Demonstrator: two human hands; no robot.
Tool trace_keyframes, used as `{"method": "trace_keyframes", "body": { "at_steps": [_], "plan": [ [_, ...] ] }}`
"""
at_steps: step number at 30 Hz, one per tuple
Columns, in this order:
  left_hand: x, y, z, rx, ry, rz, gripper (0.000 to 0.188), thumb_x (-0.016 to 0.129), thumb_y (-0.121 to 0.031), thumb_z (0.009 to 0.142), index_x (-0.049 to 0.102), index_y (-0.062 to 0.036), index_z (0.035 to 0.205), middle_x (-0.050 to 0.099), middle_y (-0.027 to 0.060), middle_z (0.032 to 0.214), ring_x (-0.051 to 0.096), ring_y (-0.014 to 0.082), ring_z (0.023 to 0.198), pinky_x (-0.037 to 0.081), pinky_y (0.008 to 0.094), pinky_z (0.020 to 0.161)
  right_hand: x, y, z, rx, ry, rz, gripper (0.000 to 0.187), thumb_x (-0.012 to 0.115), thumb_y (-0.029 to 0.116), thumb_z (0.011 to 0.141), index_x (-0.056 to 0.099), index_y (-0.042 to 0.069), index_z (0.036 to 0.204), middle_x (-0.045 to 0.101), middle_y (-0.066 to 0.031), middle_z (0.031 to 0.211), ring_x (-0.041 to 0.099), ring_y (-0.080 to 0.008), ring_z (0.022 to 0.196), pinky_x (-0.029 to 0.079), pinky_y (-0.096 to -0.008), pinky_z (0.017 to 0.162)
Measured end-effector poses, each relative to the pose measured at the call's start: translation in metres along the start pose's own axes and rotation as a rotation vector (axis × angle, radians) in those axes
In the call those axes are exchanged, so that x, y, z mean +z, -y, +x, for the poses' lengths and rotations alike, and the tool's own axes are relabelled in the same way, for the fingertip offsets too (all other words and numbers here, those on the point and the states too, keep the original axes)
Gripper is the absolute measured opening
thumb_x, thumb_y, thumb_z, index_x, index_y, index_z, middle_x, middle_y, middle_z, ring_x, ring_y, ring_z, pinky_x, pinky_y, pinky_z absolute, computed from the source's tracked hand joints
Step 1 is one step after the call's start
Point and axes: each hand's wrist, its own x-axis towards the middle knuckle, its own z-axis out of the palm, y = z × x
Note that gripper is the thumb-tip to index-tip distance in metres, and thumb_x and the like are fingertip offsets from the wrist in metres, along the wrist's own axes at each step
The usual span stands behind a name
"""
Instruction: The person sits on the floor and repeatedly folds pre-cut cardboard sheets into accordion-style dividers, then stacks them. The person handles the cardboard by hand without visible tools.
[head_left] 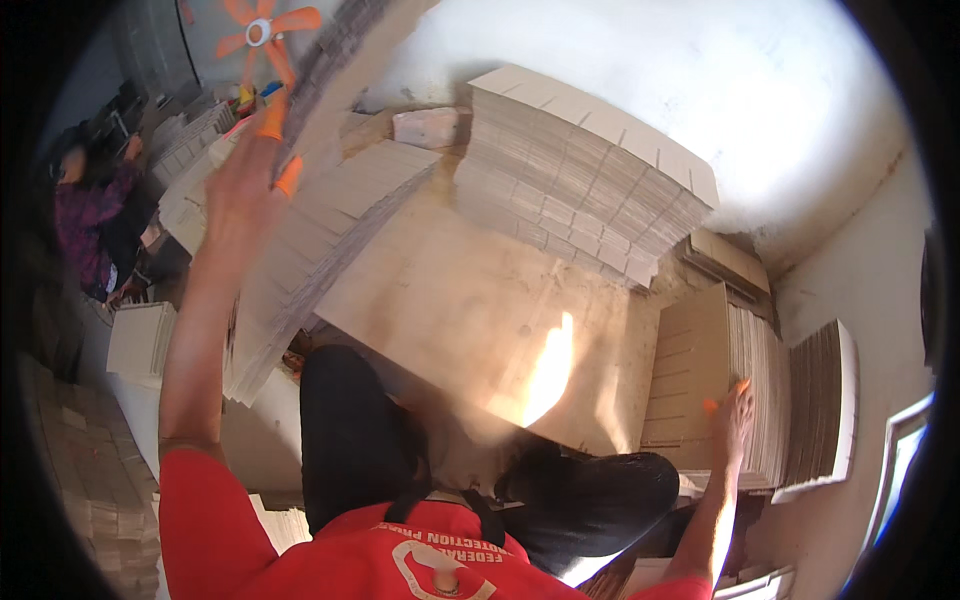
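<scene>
- The left hand (240,185) is raised high at the upper left, its fingers, tipped with orange covers, closed in a pinch on a bundle of flat cardboard sheets (340,50) that tilts up toward the top edge.
- The right hand (735,415) lies low at the right, fingers together and flat on a stack of cardboard blanks (700,370); orange tips show there too. It grips nothing that can be seen.
- Between the arms, a large cardboard board (470,300) rests across the person's black-trousered knees (350,430), with a bright patch of sunlight on it.
- Beyond the board, a tall slanted pile of slotted blanks (590,170) leans against the white wall (780,120), and a fanned pile (330,240) spreads just beside the raised forearm.
- More upright sheets (820,400) crowd the right side, close to the right hand, leaving little room there.
- At the far left another person in a purple top (90,225) sits among low stacks; an orange fan (265,35) stands behind, though blur makes details uncertain.
- The board's middle is the only open surface.
</scene>
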Motion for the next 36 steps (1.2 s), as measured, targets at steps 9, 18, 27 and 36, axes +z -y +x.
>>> {"method": "trace_keyframes", "body": {
  "at_steps": [9,18,27,36],
  "plan": [
    [0.124,0.044,-0.131,0.153,0.518,0.546,0.065,0.062,-0.006,0.078,0.044,0.0036,0.14,0.056,0.0169,0.13,0.064,0.0252,0.098,0.058,0.0326,0.068,-0.002,0.004,-0.003,-0.122,-0.186,0.229,0.053,0.068,0.012,0.087,0.046,-0.008,0.131,0.058,-0.0277,0.119,0.055,-0.0426,0.114,0.046,-0.0476,0.091],
    [0.188,0.048,-0.201,0.153,0.572,0.347,0.066,0.065,-0.008,0.074,0.047,0.0107,0.135,0.058,0.0226,0.123,0.063,0.0296,0.099,0.056,0.0373,0.071,-0.03,0.01,-0.002,0.217,-0.356,0.608,0.026,0.059,0.008,0.095,0.056,-0.002,0.118,0.068,-0.0191,0.104,0.066,-0.0324,0.087,0.052,-0.0394,0.074],
    [0.137,0.017,-0.106,-0.177,0.96,-0.058,0.051,0.075,-0.024,0.081,0.06,0.0037,0.121,0.066,0.0196,0.111,0.065,0.0366,0.099,0.052,0.045,0.082,-0.105,0.082,-0.006,-0.02,-0.988,1.024,0.038,0.063,0.008,0.093,0.055,-0.004,0.127,0.067,-0.0109,0.107,0.06,-0.0179,0.09,0.05,-0.0304,0.081],
    [0.205,-0.106,0.0,-0.122,0.421,-0.597,0.044,0.076,-0.028,0.084,0.065,-0.0027,0.118,0.07,0.0187,0.108,0.067,0.0347,0.098,0.053,0.0412,0.082,-0.14,0.194,0.034,-0.145,-0.588,1.822,0.017,0.078,0.006,0.078,0.069,0.002,0.091,0.062,0.0002,0.08,0.055,-0.0096,0.079,0.045,-0.029,0.081]
  ]
}}
